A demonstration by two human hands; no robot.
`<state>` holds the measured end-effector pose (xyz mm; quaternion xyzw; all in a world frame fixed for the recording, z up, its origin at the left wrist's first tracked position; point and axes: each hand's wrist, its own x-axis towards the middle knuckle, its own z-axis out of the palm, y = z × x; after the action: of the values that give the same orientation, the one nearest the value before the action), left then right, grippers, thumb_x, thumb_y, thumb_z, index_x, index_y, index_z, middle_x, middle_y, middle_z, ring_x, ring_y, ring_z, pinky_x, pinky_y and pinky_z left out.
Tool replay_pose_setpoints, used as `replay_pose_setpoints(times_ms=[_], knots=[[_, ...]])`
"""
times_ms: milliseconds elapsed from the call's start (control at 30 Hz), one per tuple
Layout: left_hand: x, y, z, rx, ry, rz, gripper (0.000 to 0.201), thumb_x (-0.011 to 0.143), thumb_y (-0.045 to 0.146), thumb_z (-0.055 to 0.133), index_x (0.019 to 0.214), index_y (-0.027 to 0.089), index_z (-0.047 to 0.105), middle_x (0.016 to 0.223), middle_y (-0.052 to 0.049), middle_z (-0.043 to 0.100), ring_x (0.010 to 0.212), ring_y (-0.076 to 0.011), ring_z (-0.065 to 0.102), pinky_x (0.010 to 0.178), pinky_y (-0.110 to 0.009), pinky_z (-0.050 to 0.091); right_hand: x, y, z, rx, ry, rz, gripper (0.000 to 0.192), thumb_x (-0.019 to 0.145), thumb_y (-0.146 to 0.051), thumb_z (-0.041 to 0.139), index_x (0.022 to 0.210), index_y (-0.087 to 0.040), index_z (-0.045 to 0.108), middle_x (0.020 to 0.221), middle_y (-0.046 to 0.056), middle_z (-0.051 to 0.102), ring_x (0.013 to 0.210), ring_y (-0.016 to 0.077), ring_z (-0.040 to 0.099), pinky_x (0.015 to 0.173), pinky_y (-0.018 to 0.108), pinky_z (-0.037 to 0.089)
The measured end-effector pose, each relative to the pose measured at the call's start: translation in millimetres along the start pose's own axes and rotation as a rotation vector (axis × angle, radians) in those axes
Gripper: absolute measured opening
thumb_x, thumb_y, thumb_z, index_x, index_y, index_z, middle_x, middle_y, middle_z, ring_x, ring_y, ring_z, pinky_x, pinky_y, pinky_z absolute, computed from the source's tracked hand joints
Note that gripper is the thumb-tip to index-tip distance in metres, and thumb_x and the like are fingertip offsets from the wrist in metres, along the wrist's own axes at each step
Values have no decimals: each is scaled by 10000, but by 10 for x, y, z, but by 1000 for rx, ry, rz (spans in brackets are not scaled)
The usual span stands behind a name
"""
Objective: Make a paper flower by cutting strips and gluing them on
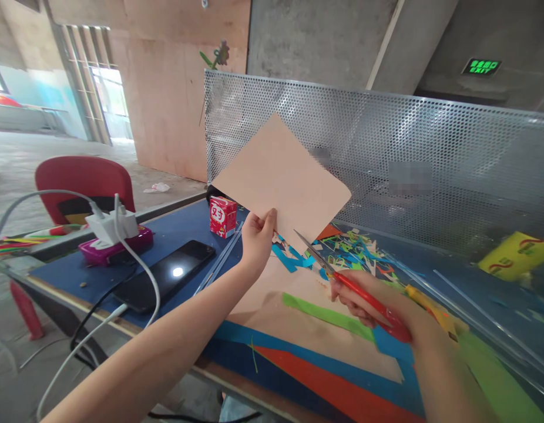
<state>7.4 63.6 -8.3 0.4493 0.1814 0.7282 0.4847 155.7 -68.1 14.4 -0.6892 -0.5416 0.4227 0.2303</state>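
The worktop (177, 226) is surfaced in smooth dark blue, with a brownish edge exposed along the near side. Beyond the sheets on it, a grey metal panel (364, 129) is stood upright, its face pierced throughout by small round holes. On the near part, flat coloured sheets are layered; an orange sheet (325, 382), tapered to a point, is laid among them. A plain beige sheet (283, 173), matt and four-sided, is held raised above the worktop, one corner uppermost. Its lower left edge is pinched between thumb and fingers by the left hand's grip (258, 238), which is closed. A narrow green strip (327, 314) is laid flat below. The red handles of metal-bladed scissors (349, 285) are enclosed by the right hand's grip (375, 289); the pointed blades are overlapped with the beige sheet's lower corner, but contact cannot be confirmed. At left, a glossy black phone (175, 276) and a box-shaped red carton (222, 217) are noted. Thin, curled, multicoloured scraps (364, 249) are scattered beyond the scissors.
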Motion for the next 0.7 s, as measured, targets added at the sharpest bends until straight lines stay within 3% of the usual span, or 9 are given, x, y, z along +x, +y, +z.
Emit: replay_pose_setpoints(times_ms=[200,500,700], knots=[[6,10,-10,25,-13,32,263,725,267,595,587,187,386,434,93,334,389,-42,299,403,-188,265,5,-10,-10,-2,-23,26,225,783,-388,429,683,-188,454,426,-87,304,318,49,300,300,176,289],[13,-9,-33,137,1,25,269,739,287,573,600,185,366,452,86,373,404,-42,316,407,-192,247,31,32,-13,10,-18,17,230,746,-401,506,678,-189,452,437,-91,301,314,36,276,289,167,270],[4,-4,-49,182,15,17,317,731,325,581,575,191,341,441,82,361,403,-47,310,410,-203,242,60,42,-31,31,-55,80,304,794,-463,414,683,-184,461,476,-70,328,320,43,283,269,180,290]])
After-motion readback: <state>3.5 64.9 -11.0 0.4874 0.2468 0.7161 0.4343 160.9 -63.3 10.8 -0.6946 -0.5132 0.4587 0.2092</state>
